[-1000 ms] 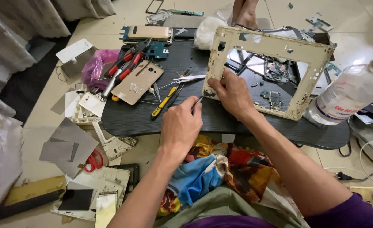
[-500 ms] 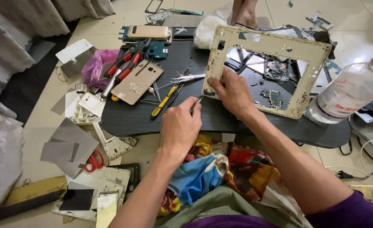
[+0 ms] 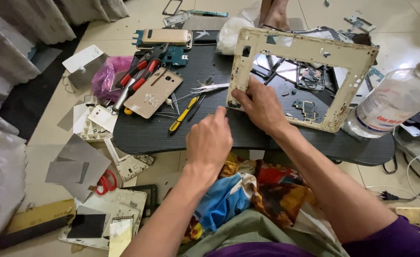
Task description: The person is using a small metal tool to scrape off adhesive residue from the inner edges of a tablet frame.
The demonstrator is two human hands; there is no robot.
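Observation:
My right hand (image 3: 260, 104) grips the lower left corner of a cream tablet frame (image 3: 309, 50), which stands tilted on a low black table (image 3: 172, 138). My left hand (image 3: 210, 140) hovers just left of it, near the table's front edge. Its fingers are curled and pinched together, its fingertips point at that corner, and nothing shows in them. Through the frame's opening I see small circuit boards (image 3: 307, 107) lying on the table. Silver tweezers (image 3: 210, 88) and a yellow-handled screwdriver (image 3: 183, 115) lie to the left of my hands.
Red-handled pliers (image 3: 141, 71), a gold back cover (image 3: 154, 93) and a gold phone (image 3: 164, 36) lie on the table's left part. A clear plastic bottle (image 3: 390, 104) stands at the right. Red scissors (image 3: 106, 183), grey sheets and phone parts litter the floor. Colourful cloth (image 3: 248, 190) covers my lap.
My left hand has crept a little forward and right, towards the frame's lower left corner. My right hand and the frame have stayed put.

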